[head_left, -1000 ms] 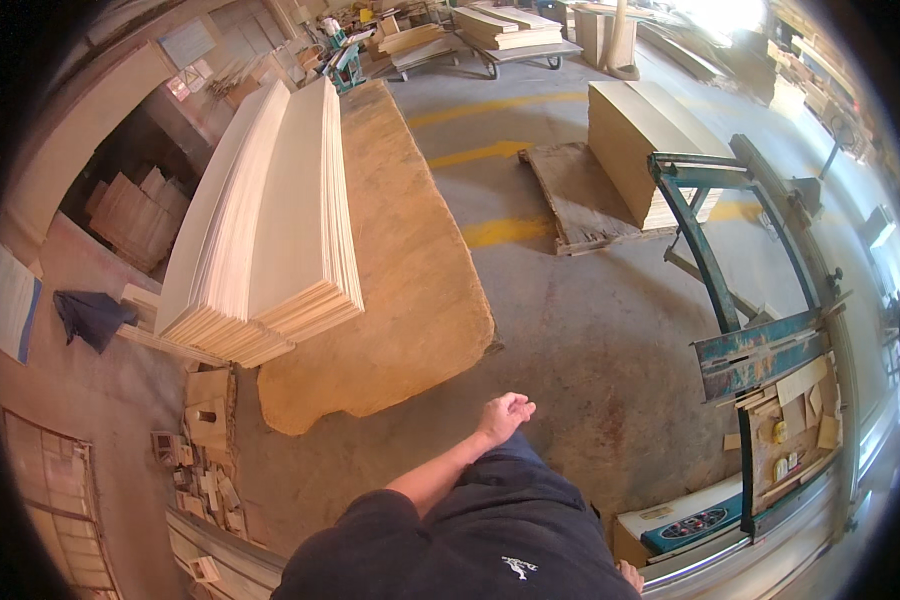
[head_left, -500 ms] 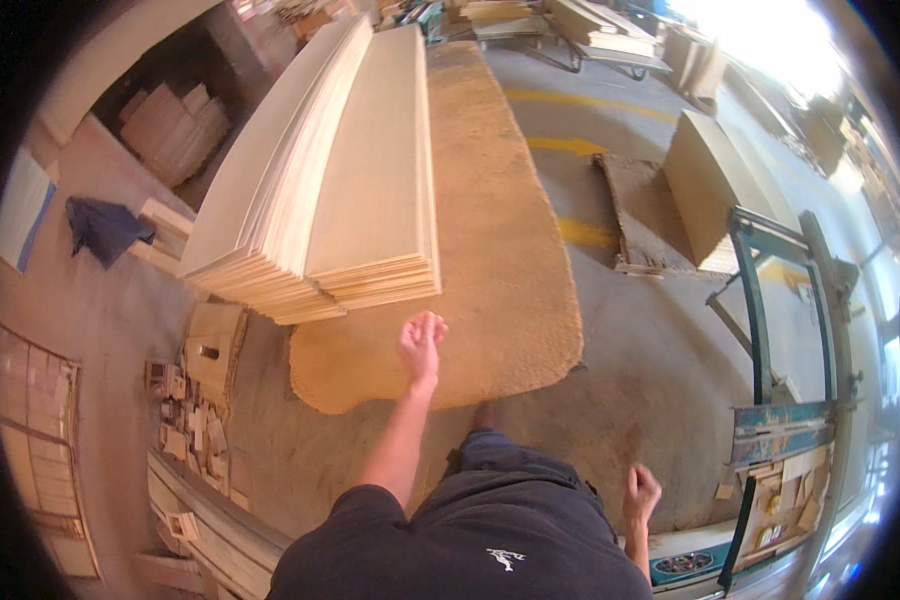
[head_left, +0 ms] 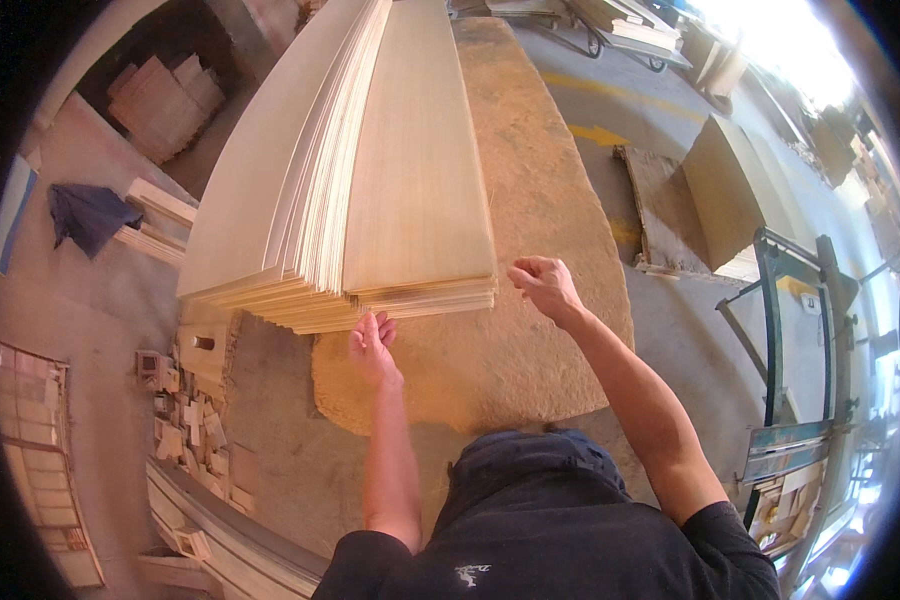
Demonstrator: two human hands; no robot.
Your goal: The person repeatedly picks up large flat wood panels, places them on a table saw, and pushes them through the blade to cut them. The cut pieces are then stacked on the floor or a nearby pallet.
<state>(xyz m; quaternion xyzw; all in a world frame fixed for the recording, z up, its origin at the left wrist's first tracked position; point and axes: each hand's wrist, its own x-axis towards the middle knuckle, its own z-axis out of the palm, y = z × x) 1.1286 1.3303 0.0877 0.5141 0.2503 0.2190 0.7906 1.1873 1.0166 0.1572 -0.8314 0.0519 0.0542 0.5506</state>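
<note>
Two piles of long, thin pale wooden boards stand side by side before me: the left pile (head_left: 260, 170) and the right pile (head_left: 420, 170). My left hand (head_left: 372, 347) is just below the near edge, where the piles meet. Its fingers are loosely bent and apart, with nothing visible in them; whether they touch a board edge I cannot tell. My right hand (head_left: 545, 287) is beside the near right corner of the right pile. Its fingers bend toward the boards, a small gap away, and hold nothing that I can see.
A worn brown sheet (head_left: 560, 200) lies under the piles. To the right stand another board stack (head_left: 735, 190) on a wooden base and a green metal frame (head_left: 770, 330). Wood offcuts (head_left: 195, 430) lie at left, near a dark cloth (head_left: 92, 215).
My right hand has risen from beside my body to the right pile's corner. My left hand has shifted slightly left and down, its fingers loosened. The piles now appear closer.
</note>
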